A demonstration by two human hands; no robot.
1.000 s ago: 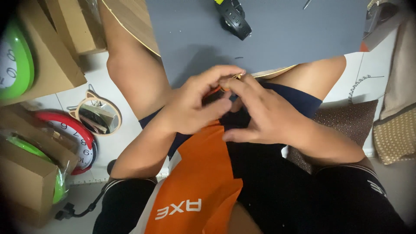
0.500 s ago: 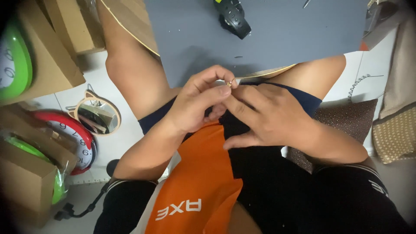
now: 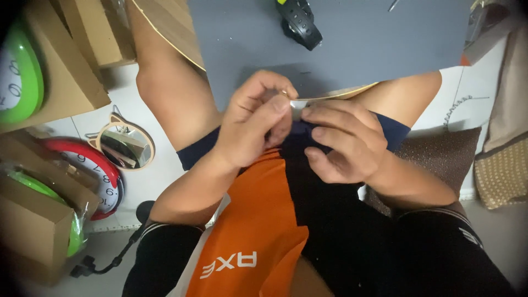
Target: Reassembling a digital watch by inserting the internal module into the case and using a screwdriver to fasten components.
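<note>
- Head view: a small pale part (image 3: 297,104) is pinched between the left hand (image 3: 254,127) and right hand (image 3: 345,144), at the near edge of the grey surface (image 3: 385,44).
- Fingers of both hands are closed on it from opposite sides; its long axis cannot be told.

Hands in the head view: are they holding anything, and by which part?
A tiny pale piece, pinched at its ends between left hand and right hand fingertips; what it is cannot be told.
</note>
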